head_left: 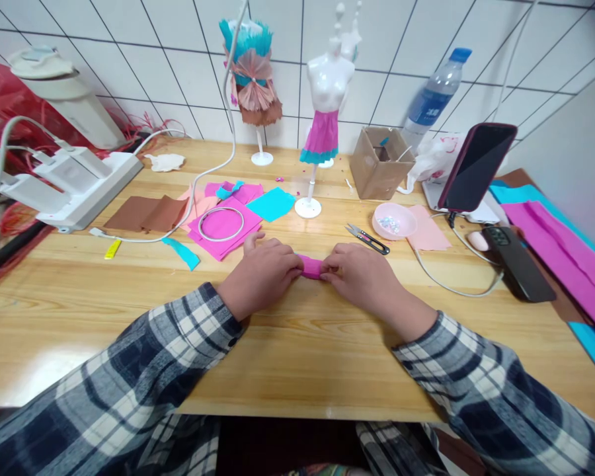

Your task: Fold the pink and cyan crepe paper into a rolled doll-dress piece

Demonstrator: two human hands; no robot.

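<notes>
A small pink piece of crepe paper (311, 267) is stretched between my two hands over the middle of the table. My left hand (268, 274) pinches its left end, and my right hand (359, 276) pinches the right end. Just beyond my left hand lie pink sheets (223, 228) with a silver ring (221, 224) on top. Black snips (367, 238) rest beyond my right hand. A white mannequin (330, 82) in a pink skirt with a blue hem stands behind, on a round base.
A dressed mannequin (254, 73), a cardboard box (379, 168) and a water bottle (436, 96) stand along the wall. A pink bowl (394, 221) holds beads. Phones (518, 264) and cables lie right; a power strip (94, 188) sits left. A white cable crosses the table.
</notes>
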